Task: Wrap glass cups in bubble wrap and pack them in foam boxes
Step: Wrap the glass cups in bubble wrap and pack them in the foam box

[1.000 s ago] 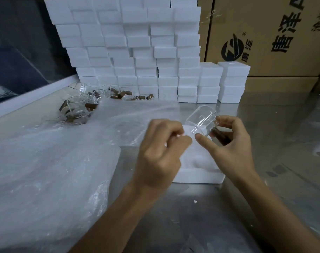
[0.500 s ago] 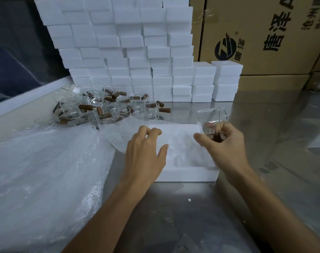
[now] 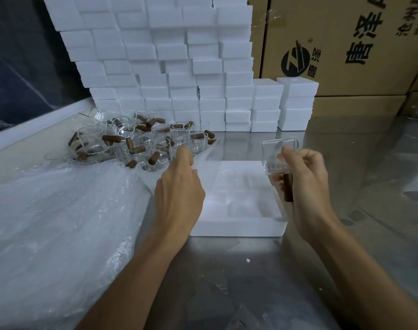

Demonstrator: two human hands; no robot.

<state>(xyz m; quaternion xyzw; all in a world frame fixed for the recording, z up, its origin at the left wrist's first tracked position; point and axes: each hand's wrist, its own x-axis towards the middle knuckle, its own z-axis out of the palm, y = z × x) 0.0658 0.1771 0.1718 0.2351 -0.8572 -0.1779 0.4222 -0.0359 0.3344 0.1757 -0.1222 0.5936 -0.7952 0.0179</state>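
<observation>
The head view is the only one, looking down on a brushed metal table with the work barely past its opening for this cup. The right hand holds a clear glass cup with a short brown wooden handle above the right edge of the open white foam box, fingers and thumb curled round the glass and the handle hanging down in front of the palm; the cup looks bare, with no wrap on it that can be made out. The left hand reaches forward over a thin clear sheet of bubble wrap that lies across the box's left side, its fingers bent down at the sheet's far edge; whether they actually pinch it cannot be told, since the fingertips are hidden behind the hand. The box's shallow recesses appear to hold no cup. Judged from this, wrapping of the held cup has yet to be done, and packing follows. Much remains: a crowded cluster of unwrapped glass cups with brown handles waits at the back left, a large heap of bubble wrap lies to the left, and a tall wall of stacked white foam boxes stands behind, in front of brown printed cartons; whether those boxes are filled is not visible.
</observation>
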